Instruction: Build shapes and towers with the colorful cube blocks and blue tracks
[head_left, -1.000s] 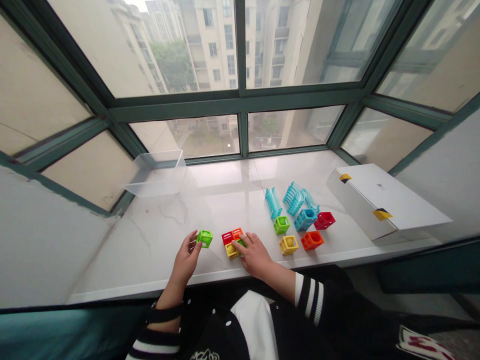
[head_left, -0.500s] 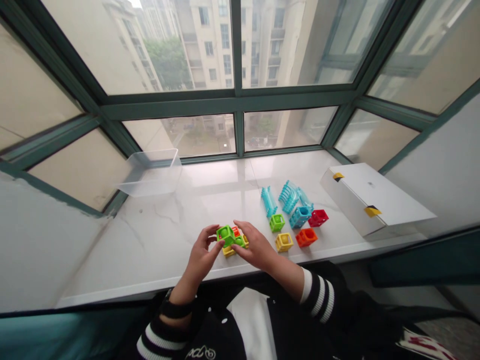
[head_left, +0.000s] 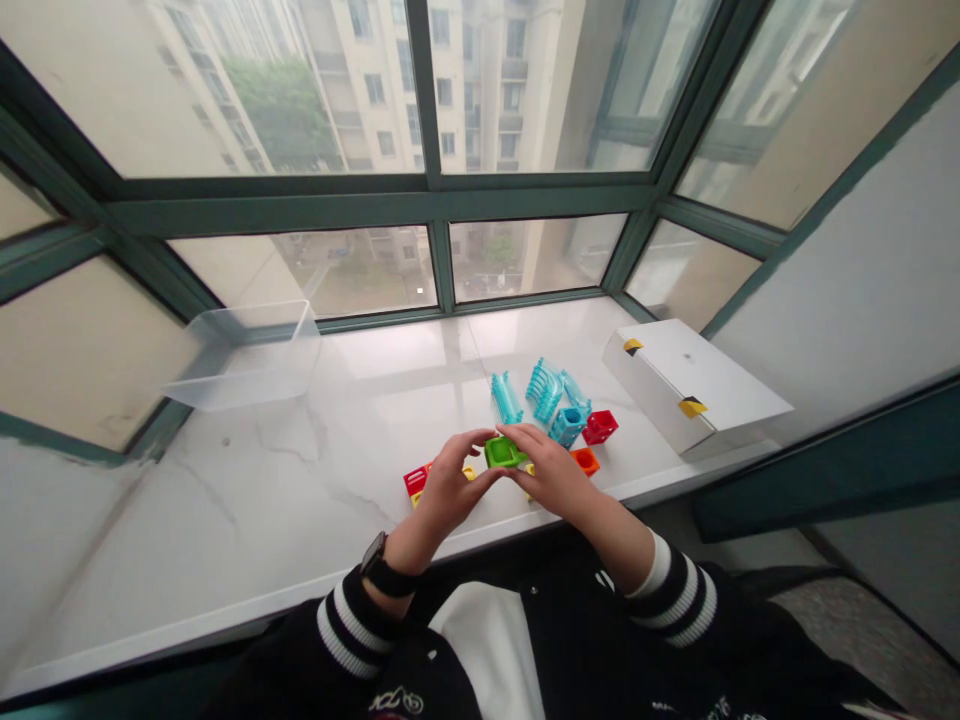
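"Green block (head_left: 500,454): where was it?"

"Between the left hand (head_left: 452,482), which gripped it, and the right hand (head_left: 555,475), whose own hold I couldn't tell."

"Was any writing readable?"

"White lettering (head_left: 397,701) showed on the jacket (head_left: 574,640), nearer the wearer than the grip, too unclear to read."

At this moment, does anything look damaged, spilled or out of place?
Nothing stands out: no spill or damage shows. The green block between the left hand and right hand looks undamaged where visible.
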